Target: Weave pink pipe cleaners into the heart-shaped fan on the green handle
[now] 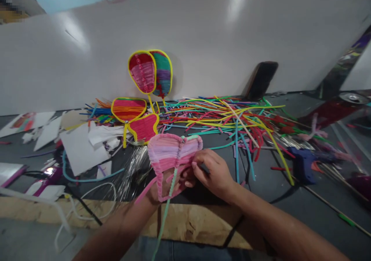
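Observation:
A pink and lilac petal shape made of pipe cleaners (165, 149) is held up before me, over the near edge of the table. Its lower part is an open outline, and a mint-green pipe cleaner (164, 214) hangs down from it as a stem. My left hand (171, 178) grips it from behind, partly hidden by the pink rows. At the right edge of the shape, my right hand (214, 174) has thumb and forefinger pinched on the pink pipe cleaner. A loose pink end (145, 191) sticks out at lower left.
Yellow-edged fan shapes (142, 71) lean on the white board behind. Loose pipe cleaners (214, 114) cover the table's back. A blue glue gun (303, 164), a red can (327, 108) and a phone (262, 79) stand right. Paper pieces (84, 147) and a white cable (113, 197) lie left.

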Motion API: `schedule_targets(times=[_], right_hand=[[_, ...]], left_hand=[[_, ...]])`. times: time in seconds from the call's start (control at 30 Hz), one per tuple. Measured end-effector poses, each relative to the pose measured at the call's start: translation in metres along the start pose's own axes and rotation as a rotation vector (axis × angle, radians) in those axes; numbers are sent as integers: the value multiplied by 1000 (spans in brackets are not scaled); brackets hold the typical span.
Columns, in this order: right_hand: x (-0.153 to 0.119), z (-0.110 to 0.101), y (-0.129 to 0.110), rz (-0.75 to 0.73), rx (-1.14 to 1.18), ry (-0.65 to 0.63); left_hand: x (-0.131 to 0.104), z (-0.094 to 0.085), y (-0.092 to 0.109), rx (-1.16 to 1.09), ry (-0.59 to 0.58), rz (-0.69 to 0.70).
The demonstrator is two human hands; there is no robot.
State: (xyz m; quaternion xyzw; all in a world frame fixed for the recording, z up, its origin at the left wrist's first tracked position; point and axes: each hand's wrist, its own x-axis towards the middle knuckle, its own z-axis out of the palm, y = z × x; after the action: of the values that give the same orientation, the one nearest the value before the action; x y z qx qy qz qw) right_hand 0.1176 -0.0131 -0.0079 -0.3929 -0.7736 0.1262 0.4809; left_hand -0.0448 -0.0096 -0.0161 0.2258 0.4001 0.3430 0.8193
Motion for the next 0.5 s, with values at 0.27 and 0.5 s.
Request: schedule_targets(times=[0.27,0.5], right_hand=[[-1,-5,4,-16,57,-19],[-3,-7,6,6,115,-54]], left_hand=[[0,6,19,-296,-222,46],[1,4,21,-238,-237,81]])
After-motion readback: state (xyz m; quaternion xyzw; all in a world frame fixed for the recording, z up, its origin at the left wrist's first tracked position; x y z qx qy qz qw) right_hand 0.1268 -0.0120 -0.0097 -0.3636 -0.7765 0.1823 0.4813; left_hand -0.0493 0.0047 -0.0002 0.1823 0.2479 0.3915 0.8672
